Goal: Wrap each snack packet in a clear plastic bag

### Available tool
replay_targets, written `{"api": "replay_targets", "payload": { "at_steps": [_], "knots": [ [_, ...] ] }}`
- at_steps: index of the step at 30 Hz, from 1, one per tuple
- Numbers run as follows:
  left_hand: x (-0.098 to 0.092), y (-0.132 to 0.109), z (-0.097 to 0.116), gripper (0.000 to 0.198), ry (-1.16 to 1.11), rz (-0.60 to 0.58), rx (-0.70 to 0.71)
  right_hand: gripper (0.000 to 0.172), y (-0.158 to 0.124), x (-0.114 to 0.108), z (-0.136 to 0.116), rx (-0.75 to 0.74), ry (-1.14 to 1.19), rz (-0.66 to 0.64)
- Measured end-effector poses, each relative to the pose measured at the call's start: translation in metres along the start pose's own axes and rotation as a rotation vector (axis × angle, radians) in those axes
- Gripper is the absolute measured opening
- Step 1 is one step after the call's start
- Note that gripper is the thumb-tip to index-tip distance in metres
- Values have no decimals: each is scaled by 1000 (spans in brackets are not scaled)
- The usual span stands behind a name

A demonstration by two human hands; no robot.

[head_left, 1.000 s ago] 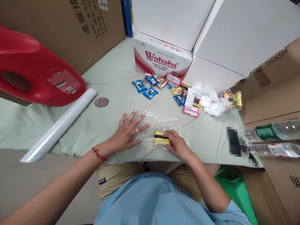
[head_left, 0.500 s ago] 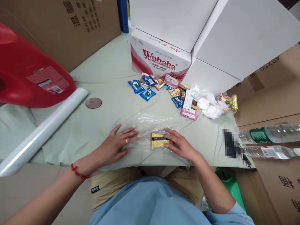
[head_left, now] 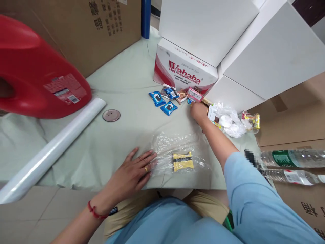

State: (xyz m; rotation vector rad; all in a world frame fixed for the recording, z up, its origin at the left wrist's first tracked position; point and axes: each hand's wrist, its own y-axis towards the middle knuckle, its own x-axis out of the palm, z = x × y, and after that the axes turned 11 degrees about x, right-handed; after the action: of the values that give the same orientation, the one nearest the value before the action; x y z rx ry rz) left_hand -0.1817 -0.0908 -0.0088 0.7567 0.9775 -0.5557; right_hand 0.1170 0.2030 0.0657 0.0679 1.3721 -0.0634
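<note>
My left hand point(head_left: 138, 166) lies flat with its fingers spread, its fingertips on the left edge of a clear plastic bag point(head_left: 164, 142). A yellow snack packet point(head_left: 183, 165) with a dark band rests on the bag, apart from both hands. My right hand point(head_left: 199, 112) reaches across to the pile of wrapped snacks, and its fingers are hidden behind the back of the hand. Around it lie a pink packet point(head_left: 195, 95), a white packet point(head_left: 211, 113) and a brown packet point(head_left: 182, 96). Blue packets point(head_left: 169, 108) are to its left.
A white and red water carton point(head_left: 185, 67) stands behind the snacks, with white boxes point(head_left: 208, 27) above. Crumpled clear plastic point(head_left: 231, 122) is at right, near two bottles point(head_left: 304, 158). On the left are a red jug point(head_left: 38, 74), a plastic film roll point(head_left: 56, 145) and a round disc point(head_left: 111, 115).
My right hand has let go of the yellow packet and moved up and right to the snack pile. The yellow packet stays on the bag. My left hand remains at the bag's edge.
</note>
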Motion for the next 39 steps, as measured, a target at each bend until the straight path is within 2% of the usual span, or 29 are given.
{"api": "replay_targets", "payload": {
  "at_steps": [2, 5, 10, 12, 14, 16, 18, 20, 21, 24, 27, 29, 32, 35, 37, 39],
  "knots": [
    [-1, 1, 0, 39, -1, 7, 5, 36, 19, 4, -13, 4, -14, -13],
    [-3, 2, 1, 38, -2, 18, 2, 38, 32, 8, -23, -7, -2, 1],
    [-3, 0, 2, 37, -23, 11, -11, 37, 23, 9, -16, -30, 76, 95],
    [-3, 0, 1, 39, -33, -1, -14, 31, 15, 7, -7, -16, 249, 194],
    [-3, 0, 0, 42, -39, -9, -14, 22, 5, 4, 6, 13, 537, 296],
    [-4, 0, -1, 45, -49, -12, -11, 15, -8, 1, 21, 77, 897, 295],
    [-5, 0, -3, 47, -65, -19, -9, 12, -28, 1, 38, 133, 1272, 119],
    [-8, 1, -4, 49, -90, -30, -22, 25, -56, 4, 56, 125, 1541, -192],
    [-10, 2, -4, 50, -106, -36, -38, 33, -72, 8, 64, 96, 1602, -365],
    [-16, 5, -4, 53, -167, -23, -135, 46, -122, 19, 85, -9, 1497, -823],
    [-18, 12, 0, 49, -225, 24, -270, 44, -165, 26, 100, -172, 1241, -1112],
    [-16, 19, 3, 46, -257, 55, -371, 38, -189, 27, 109, -319, 1125, -1193],
    [-9, 29, 11, 45, -258, 94, -505, 25, -222, 24, 120, -488, 978, -1195],
    [-4, 37, 20, 36, -166, 146, -537, 17, -251, 18, 132, -589, 846, -1207],
    [-5, 42, 25, 35, -103, 212, -516, 19, -262, 13, 143, -606, 882, -1221],
    [-10, 46, 28, 39, -66, 273, -501, 27, -265, 8, 155, -509, 1044, -1193]
  ]
}}
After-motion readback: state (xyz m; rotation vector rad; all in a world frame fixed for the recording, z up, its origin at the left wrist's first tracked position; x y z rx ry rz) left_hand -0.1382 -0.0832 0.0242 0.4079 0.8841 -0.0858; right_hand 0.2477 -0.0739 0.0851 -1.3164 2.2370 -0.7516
